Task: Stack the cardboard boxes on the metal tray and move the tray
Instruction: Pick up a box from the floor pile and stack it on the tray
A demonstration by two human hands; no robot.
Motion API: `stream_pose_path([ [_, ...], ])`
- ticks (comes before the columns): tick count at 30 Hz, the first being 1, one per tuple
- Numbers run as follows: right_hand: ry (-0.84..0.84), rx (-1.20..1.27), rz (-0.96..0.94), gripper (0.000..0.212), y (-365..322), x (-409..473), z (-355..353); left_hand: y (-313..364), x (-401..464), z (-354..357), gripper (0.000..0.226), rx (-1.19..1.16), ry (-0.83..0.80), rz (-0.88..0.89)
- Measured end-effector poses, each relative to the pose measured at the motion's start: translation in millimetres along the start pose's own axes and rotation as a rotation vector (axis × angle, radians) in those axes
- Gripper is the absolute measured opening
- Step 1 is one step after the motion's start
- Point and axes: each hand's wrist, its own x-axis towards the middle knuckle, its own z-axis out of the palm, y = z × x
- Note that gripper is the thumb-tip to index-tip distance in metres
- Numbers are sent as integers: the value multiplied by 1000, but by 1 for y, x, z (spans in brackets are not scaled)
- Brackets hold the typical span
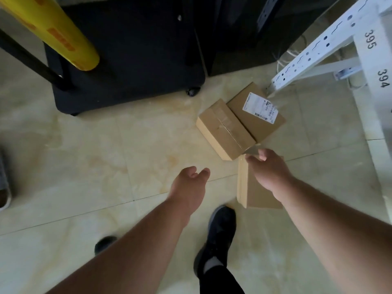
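Three cardboard boxes lie on the tiled floor. A plain taped box [224,129] sits beside a box with a white shipping label [256,111]. Nearer to me a third box [252,187] is tilted, and my right hand [269,168] grips its top far edge. My left hand [189,185] hovers over the floor left of that box, fingers apart and holding nothing. No metal tray is in view.
A black wheeled cabinet [127,56] stands at the back, with a yellow film roll [53,28] on a black handle at the far left. A white perforated shelf frame [314,49] with numbers 395 and 394 fills the right. My dark shoes [220,234] stand below.
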Motion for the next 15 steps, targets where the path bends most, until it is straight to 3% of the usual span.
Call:
stream_pose_path([
  [9,-44,-116,-98,64,13,93,2,17,82,86,87,30,-5,-26],
  [13,-33,-124,-161,37,17,115,9,15,118,105,87,7,-40,-44],
  [15,-44,-112,-166,47,19,120,13,14,130,110,89,0,-28,-57],
])
